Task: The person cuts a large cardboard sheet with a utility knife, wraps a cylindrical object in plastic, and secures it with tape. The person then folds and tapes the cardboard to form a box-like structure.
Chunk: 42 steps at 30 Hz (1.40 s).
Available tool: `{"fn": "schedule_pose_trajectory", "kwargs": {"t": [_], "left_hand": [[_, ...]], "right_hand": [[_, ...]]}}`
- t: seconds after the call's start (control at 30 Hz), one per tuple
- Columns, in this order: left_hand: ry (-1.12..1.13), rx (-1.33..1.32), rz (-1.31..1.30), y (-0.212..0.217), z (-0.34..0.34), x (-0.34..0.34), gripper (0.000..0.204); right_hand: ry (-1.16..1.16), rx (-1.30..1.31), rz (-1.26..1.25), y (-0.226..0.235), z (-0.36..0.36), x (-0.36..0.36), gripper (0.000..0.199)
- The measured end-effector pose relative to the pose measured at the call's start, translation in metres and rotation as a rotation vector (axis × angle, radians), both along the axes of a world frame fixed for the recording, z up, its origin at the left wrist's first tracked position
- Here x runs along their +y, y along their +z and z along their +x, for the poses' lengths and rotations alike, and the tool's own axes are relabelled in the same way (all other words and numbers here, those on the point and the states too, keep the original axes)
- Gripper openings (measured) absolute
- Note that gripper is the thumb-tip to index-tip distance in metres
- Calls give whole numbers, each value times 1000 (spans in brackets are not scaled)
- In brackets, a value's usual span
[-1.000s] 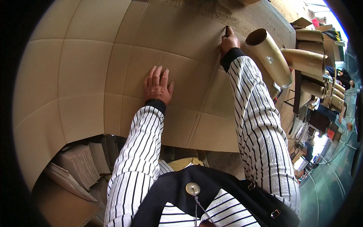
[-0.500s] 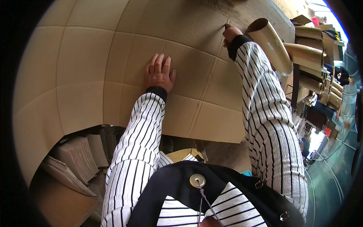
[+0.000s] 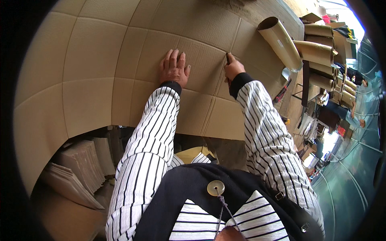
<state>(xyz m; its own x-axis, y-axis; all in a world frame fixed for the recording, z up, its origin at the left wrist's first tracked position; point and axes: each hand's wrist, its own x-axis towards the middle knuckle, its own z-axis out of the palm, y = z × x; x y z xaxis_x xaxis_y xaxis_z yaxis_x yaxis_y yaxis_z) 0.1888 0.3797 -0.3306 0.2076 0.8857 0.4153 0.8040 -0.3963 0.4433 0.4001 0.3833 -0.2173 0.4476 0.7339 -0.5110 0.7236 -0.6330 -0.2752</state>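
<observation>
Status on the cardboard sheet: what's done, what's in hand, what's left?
Done: several crease lines already cross the cardboard sheet. In hand: left hand lies flat on it while right hand holds a dark tool at one line. Left: I cannot tell how much of that line remains.

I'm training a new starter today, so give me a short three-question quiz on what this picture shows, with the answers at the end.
1. True or false: the left hand lies flat, fingers spread, on the cardboard sheet.
2. What does the right hand grip?
A. a small dark tool set against a crease in the sheet
B. a cardboard tube
C. a stack of paper
3. Fill in: the rolled cardboard tubes lie to the person's ____ side.

Key:
1. True.
2. A. The tool is mostly hidden in the fist, so its kind cannot be told.
3. Right.
</observation>
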Motion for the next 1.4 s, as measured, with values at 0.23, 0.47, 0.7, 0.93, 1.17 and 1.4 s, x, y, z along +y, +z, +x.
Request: {"fn": "schedule_pose_trajectory", "kwargs": {"t": [0.23,0.47,0.7,0.93,1.17,1.4], "left_hand": [[-23,16,-66,7,6,-3,49],[-12,38,-41,10,9,-7,49],[-198,98,-119,4,-8,-11,54],[-174,174,-68,-5,-65,-65,50],[-132,186,2,-10,-66,-60,49],[-129,235,-24,-7,-62,-64,48]], "right_hand": [[-6,-58,26,-6,-8,-47,55],[-5,-46,-11,-25,-20,-103,56],[-106,27,-56,-1,-15,-82,59],[-136,41,-81,19,-42,-92,66],[-24,-28,-206,-25,-69,-189,65],[-43,-41,-178,-24,-75,-210,63]]}}
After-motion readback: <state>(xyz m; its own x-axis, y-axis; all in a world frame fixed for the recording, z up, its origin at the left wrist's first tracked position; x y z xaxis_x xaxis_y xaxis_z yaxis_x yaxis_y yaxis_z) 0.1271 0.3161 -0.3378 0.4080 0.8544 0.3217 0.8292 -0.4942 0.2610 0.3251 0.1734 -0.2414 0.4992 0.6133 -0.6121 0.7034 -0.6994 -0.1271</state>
